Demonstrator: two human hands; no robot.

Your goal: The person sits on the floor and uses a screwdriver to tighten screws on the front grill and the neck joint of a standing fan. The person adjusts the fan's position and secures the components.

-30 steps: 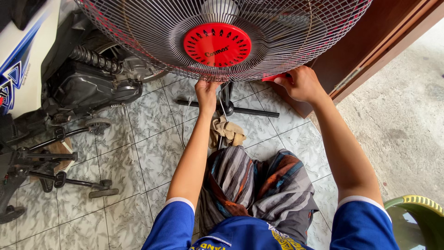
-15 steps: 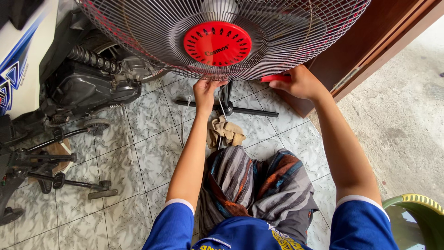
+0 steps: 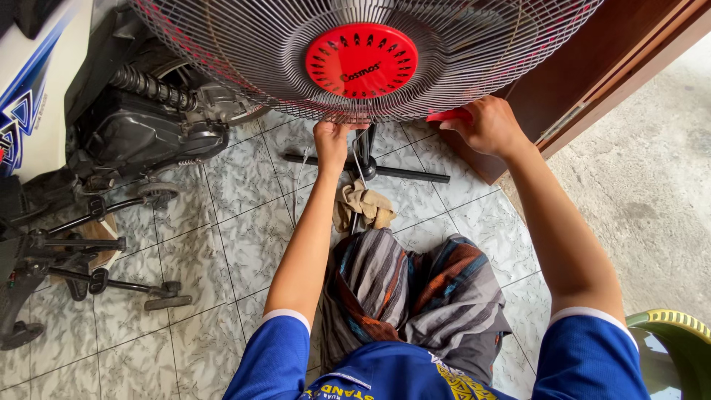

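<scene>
Two hands up at the wire fan guard (image 3: 244, 52), filling the top of the view from ten to two o'clock, its red round hub (image 3: 361, 61) sitting at twelve. Left hand (image 3: 331, 142) curled onto the guard's lower rim just under the hub, fingers hooked around the wires. Right hand (image 3: 489, 126) at one o'clock, closed around a small red tool (image 3: 449, 115) pressed against the rim; which fingers do the pinching, cannot tell. Behind the left hand, the black fan pole (image 3: 366, 148) dropping to a black cross-shaped base (image 3: 404, 172) flat on the floor. Just below the base, toward the centre, a crumpled tan rag (image 3: 363, 206) lying on the tiles, touching the pole. Nearer still, at six o'clock, striped cloth over the knees (image 3: 415, 296) and blue short sleeves with white trim (image 3: 592, 348) on both arms.

Underfoot, glossy grey marbled floor tiles (image 3: 222, 296) with dark grout lines, running from centre out to eight o'clock. At nine to eleven o'clock, a parked motorbike (image 3: 141, 126) with white and blue bodywork, black engine, coiled shock spring, footpegs and stand resting on the tiles. At two o'clock, a dark brown wooden door frame (image 3: 615, 67) slanting across the corner. Beyond it, at three o'clock, rough grey concrete ground (image 3: 652, 207). Down at four o'clock, the edge of a green plastic tub (image 3: 678, 326).
</scene>
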